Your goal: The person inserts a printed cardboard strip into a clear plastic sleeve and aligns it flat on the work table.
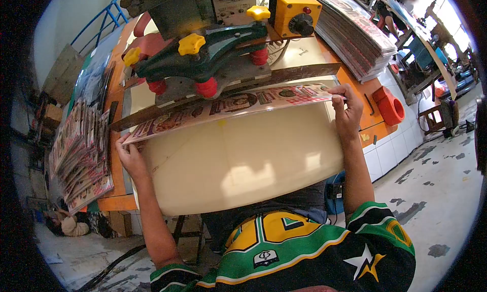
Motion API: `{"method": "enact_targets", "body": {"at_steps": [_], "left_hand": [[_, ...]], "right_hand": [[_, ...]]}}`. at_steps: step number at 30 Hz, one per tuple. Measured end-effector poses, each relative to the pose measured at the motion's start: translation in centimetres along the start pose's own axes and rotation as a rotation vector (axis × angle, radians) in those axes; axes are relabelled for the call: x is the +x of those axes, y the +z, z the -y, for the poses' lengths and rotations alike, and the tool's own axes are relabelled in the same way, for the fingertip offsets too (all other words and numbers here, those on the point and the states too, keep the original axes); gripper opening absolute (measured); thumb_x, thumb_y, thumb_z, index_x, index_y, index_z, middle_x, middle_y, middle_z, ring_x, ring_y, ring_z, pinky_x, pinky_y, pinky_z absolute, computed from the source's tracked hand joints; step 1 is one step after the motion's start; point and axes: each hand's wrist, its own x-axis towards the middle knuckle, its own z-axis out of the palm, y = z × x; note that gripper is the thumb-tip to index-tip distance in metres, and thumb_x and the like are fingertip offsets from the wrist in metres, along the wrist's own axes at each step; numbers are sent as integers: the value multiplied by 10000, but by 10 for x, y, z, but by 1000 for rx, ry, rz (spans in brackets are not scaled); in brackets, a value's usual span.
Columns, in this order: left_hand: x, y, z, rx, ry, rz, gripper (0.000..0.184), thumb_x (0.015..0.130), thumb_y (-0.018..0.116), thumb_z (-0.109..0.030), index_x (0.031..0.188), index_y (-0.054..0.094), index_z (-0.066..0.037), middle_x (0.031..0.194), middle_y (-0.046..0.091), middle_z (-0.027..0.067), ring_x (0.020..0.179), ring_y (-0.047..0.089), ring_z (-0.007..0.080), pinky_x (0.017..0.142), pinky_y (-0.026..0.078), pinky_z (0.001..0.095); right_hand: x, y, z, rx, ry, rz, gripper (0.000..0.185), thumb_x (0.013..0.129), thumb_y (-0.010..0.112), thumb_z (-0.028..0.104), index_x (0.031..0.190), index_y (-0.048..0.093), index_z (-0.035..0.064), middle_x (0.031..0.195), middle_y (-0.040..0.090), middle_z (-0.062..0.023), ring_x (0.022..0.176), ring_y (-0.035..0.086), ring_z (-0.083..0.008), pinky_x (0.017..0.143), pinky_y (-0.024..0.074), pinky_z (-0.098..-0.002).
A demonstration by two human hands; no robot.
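A long printed sheet (pixel 238 103) with food pictures and a clear glossy edge stretches between my two hands. My left hand (pixel 133 159) pinches its left end, and the fingers of my right hand (pixel 349 109) are closed on its right end. The sheet's far edge lies along a dark metal bar (pixel 309 74) beneath a machine (pixel 218 53) with a dark green frame, yellow star knobs and red collars. Below the sheet, a smooth cream board (pixel 243 165) spreads toward my body, with light reflecting off it.
Left of the orange worktop (pixel 119 203) stands a fanned stack of printed sheets (pixel 81 155). A tall, neater stack (pixel 362 33) is at the back right. Near my right hand lie a red ring-shaped part (pixel 388 105) and a hex key (pixel 369 104). A yellow control box (pixel 297 15) sits behind.
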Motion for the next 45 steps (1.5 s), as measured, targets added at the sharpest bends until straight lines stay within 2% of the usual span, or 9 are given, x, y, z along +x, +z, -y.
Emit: {"method": "enact_targets", "body": {"at_steps": [11,14,17,28,32,35,38,43,45], "left_hand": [[1,-1,0,-135,-51,-1,285,1000,386,-92,1180,587,0,1131,643,139,1041,634,226,906,507,337],[0,-1,-3,-163,-5,-10,290,994,388,-123,1155,598,-4,1122,648,141,1023,633,227,905,507,358],[-1,-3,-4,-386,-147,-40,296,994,398,-176,1121,609,-10,1105,648,147,1001,628,237,911,506,373],[5,-13,-6,-786,-521,-30,288,1036,535,-331,889,589,-90,777,646,46,666,629,144,598,510,285],[-3,-10,-25,-876,-423,-20,256,1026,562,-294,858,564,-102,733,598,14,640,610,113,536,486,265],[-10,-11,-44,-825,-253,49,282,1029,568,-298,823,505,-116,698,533,-13,611,563,87,546,472,251],[-12,-12,-41,-850,-136,163,288,996,626,-301,834,469,-122,690,486,-30,613,525,72,565,463,234],[-16,-9,-32,-920,38,435,368,942,722,-306,852,411,-132,676,407,-58,616,462,46,598,448,205],[-18,-7,-38,-899,18,522,416,920,761,-308,859,387,-136,670,375,-69,618,437,36,611,442,194]], "right_hand": [[-5,-3,6,39,-103,-87,520,983,631,505,861,658,-1,746,634,-67,726,612,-158,661,462,-307],[-6,-3,5,119,-55,-126,587,995,575,569,845,657,7,729,619,-45,686,577,-137,621,432,-293],[-8,-6,-4,210,47,-122,669,1005,497,633,837,662,8,720,603,-32,648,531,-97,569,382,-267],[-1,-5,-8,379,169,-290,643,1055,412,581,857,649,17,693,541,-18,573,483,-85,506,343,-244],[0,-8,-7,299,136,-295,587,1065,406,551,896,618,30,715,528,-21,551,467,-78,495,337,-230],[2,-9,-8,375,125,-349,467,1097,353,441,966,566,47,756,527,-15,607,485,-84,573,389,-224],[4,-17,-23,536,18,-404,384,1104,358,365,929,513,59,945,486,-56,920,540,-131,868,455,-289],[7,-30,-29,619,-17,-440,348,1098,367,301,932,510,30,946,510,-79,951,562,-192,968,448,-377],[5,-32,-40,552,-2,-538,297,1065,389,265,1055,527,2,1045,550,-125,1021,574,-233,1016,450,-415]]}}
